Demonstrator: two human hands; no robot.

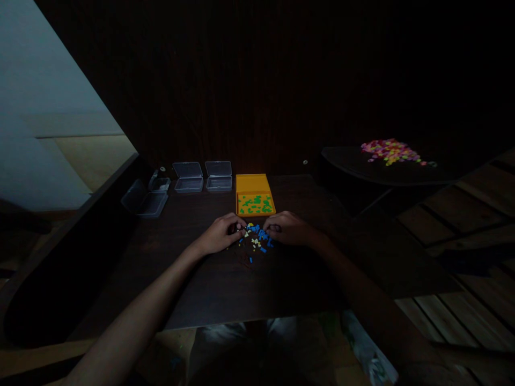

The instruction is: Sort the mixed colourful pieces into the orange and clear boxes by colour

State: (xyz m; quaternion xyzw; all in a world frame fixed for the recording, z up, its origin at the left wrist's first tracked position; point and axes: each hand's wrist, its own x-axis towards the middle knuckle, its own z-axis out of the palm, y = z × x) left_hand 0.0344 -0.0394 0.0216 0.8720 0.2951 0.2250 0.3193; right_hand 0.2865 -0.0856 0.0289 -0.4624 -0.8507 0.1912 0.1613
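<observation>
A loose pile of small plastic building pieces lies on the dark table, with blue pieces, pale yellow pieces and dark brown pieces mixed together. My left hand rests at the pile's left side, its fingers and thumb curled in at the pieces. Across from it, my right hand has its fingers bent down onto the blue pieces on the right. Whatever either set of fingertips holds is too small and dark to make out. Just beyond both hands stands a yellow box, lid up, with green pieces scattered inside.
Two clear plastic cases with raised lids stand left of the yellow box, and more open clear cases lie farther left. A heap of pink, red and yellow bits sits on a curved side shelf at right.
</observation>
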